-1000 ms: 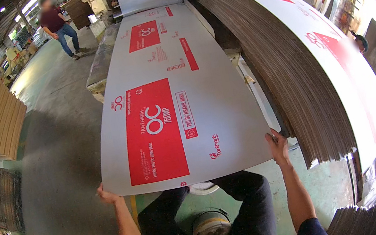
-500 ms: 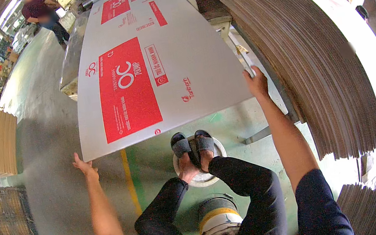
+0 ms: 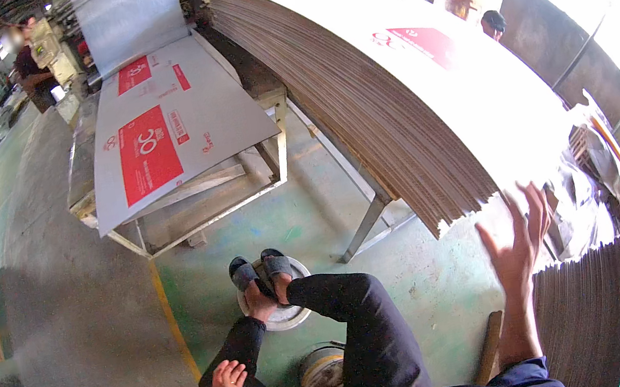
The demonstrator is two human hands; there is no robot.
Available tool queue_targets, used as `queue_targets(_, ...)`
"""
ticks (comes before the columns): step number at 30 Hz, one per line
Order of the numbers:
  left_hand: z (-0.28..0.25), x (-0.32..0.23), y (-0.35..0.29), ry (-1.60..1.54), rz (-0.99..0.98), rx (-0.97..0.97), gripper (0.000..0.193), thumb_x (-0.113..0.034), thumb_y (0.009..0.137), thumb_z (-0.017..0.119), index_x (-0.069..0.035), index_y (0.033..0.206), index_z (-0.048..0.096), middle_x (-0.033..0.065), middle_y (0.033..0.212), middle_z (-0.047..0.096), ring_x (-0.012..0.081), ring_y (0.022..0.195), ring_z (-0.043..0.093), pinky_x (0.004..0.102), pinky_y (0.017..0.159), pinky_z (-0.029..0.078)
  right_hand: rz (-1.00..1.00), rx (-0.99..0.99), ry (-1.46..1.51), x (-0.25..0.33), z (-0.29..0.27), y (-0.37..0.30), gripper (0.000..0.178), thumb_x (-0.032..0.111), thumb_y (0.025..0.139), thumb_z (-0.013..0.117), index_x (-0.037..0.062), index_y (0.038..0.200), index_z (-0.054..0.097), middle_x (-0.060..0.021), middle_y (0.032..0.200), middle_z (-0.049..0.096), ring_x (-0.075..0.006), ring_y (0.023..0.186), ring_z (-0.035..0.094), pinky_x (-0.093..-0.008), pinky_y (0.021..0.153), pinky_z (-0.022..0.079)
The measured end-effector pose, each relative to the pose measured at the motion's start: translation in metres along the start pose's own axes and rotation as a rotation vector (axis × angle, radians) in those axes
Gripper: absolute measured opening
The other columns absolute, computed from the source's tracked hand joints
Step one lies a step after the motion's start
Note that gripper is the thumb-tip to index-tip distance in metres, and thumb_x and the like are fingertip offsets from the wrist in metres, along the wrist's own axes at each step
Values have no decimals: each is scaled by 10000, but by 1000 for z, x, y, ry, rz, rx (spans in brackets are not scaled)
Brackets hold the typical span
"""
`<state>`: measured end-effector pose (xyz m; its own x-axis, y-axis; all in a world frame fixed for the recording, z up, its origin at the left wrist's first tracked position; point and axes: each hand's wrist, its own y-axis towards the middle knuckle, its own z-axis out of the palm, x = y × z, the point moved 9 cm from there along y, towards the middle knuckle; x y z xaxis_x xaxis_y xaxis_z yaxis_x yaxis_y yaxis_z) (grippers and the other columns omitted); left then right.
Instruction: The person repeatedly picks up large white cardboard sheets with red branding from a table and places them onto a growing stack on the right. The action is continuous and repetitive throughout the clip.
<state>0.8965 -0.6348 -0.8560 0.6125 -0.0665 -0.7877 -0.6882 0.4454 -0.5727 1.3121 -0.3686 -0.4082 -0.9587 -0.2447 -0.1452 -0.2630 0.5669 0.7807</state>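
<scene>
The right hand (image 3: 519, 245), at the lower right of the frame, was raised with its fingers spread and pinching nothing, palm turned toward the overhanging edge of the big stack (image 3: 423, 86) of white printed cardboard sheets. That stack filled the upper right, sagging down toward the hand on its metal frame, so its lower edge hung within the hand's reach; whether the fingertips touched the sheets could not be told. The forearm rose nearly upright from the lower edge. The left hand (image 3: 230, 380), low and left of centre, lay loosely open on the person's dark trouser leg, holding nothing. The person sat with crossed feet in sandals (image 3: 261, 268) resting on a round white disc (image 3: 285, 315) on the green floor. In the upper left a single sheet (image 3: 171, 138) with red print lay flat on a metal table (image 3: 275, 175), its near edge overhanging. Another stack (image 3: 588, 311) stood at the lower right, and a person (image 3: 30, 63) stood far off at the upper left.
</scene>
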Motion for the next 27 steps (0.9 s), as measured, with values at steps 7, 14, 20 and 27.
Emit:
queue_targets(7,105,-38,-92,21,158,385,277,-172,913,520,7,1125,529,145,1016,619,283,943,635,406,850,513,-192,-16,182,-12,-1,29,343,43,781,642,142,1109,650,-29,1135,642,-208,1110,577,-439,1085,275)
queue_targets(14,224,-158,-249,-416,474,1116,649,-209,892,594,-16,1408,252,181,1368,393,263,1239,423,387,1018,341,-819,253,565,158,-113,-44,299,221,726,717,211,1021,672,54,1174,616,-140,1113,567,-487,1076,270)
queue_targets(20,170,-210,-270,-158,531,739,783,-37,831,622,-55,1453,146,153,1125,603,131,1000,555,299,899,410,-26,498,592,-51,-81,-58,586,195,776,694,25,1293,475,-197,1345,453,-335,1252,420,-439,1083,254)
queue_targets(27,124,-205,-196,-218,381,655,732,20,814,601,-10,1433,211,99,1046,614,123,908,582,260,823,452,537,348,143,-308,-53,-100,720,491,908,473,-84,1327,362,-259,1339,421,-354,1280,370,-404,1074,259)
